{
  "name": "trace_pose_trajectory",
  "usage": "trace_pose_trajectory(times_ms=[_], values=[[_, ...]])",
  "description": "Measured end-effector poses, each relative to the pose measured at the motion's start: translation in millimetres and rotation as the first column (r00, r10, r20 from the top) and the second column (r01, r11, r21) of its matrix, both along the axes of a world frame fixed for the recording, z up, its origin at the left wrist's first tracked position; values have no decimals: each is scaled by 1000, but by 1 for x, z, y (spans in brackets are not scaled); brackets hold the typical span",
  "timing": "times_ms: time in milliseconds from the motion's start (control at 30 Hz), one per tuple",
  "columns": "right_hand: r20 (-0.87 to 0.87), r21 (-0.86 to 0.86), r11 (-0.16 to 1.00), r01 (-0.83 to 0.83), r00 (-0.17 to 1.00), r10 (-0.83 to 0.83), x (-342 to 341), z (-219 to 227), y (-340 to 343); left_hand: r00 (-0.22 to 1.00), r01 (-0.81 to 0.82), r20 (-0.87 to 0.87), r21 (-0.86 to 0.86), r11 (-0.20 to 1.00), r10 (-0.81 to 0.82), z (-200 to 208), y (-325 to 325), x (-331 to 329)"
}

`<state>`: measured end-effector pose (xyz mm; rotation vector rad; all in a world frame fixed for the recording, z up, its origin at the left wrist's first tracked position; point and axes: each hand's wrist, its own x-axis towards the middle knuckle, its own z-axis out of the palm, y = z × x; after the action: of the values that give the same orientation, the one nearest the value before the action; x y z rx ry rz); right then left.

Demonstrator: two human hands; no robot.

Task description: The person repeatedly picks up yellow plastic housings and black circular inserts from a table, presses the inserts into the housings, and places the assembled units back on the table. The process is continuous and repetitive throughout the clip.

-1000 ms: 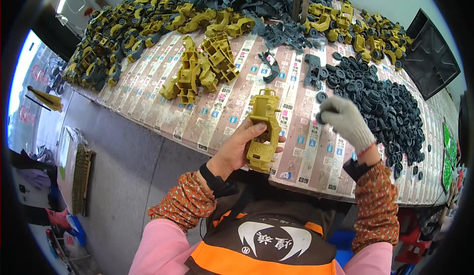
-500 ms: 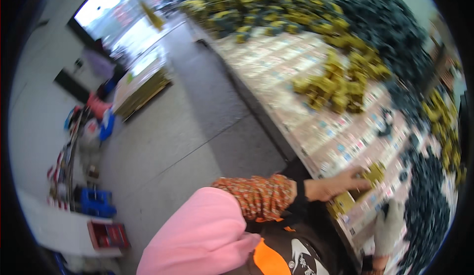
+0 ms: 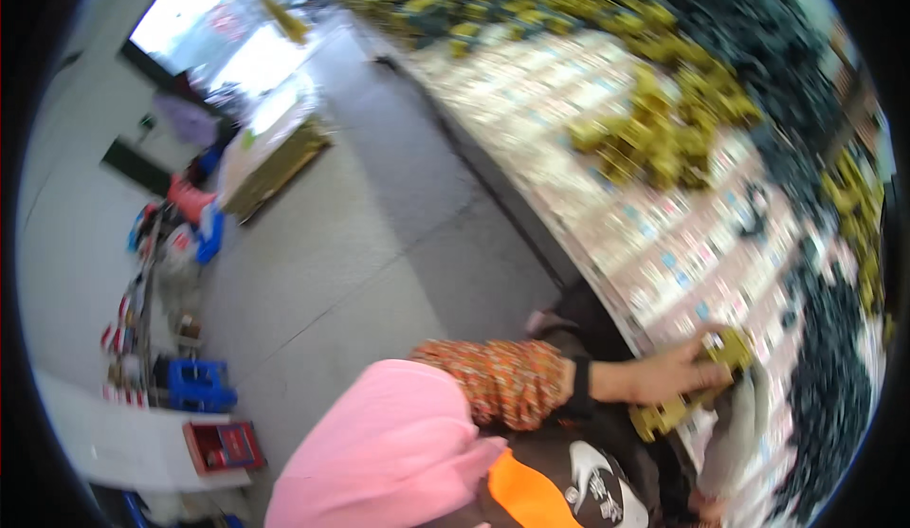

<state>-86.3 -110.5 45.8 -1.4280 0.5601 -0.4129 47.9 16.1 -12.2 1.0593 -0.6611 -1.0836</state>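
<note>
The left hand [image 3: 675, 376] holds the yellow part [image 3: 665, 419] by the table's near edge, fingers around its middle; likely light, stiff, best held there. Blurred, the gloved right hand's [image 3: 737, 433] grip I cannot tell.

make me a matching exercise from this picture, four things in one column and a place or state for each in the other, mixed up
Things
1. Left hand
2. Right hand
3. Dark pile
4. Blue plastic item

Places and states
A. Wearing a pale glove
B. Toward the picture's left, away from the hands
C. Bare, holding a yellow part
D. Along the picture's right side, beyond both hands

Right pairs: 1-C, 2-A, 3-D, 4-B
</note>
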Motion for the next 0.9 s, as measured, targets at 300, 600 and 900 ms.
trace_pose_trajectory(times_ms=[300,600,900], values=[[5,345,938,27,1000,-30,-12,9,6,983,-77,-164,48,996,84,17,14,-8],[-25,324,940,107,994,-104,-22,-7,6,998,-25,-49,64,998,28,11,11,-17],[-93,-465,884,49,990,-104,-31,-10,12,927,-93,370,65,994,62,6,9,-24]])
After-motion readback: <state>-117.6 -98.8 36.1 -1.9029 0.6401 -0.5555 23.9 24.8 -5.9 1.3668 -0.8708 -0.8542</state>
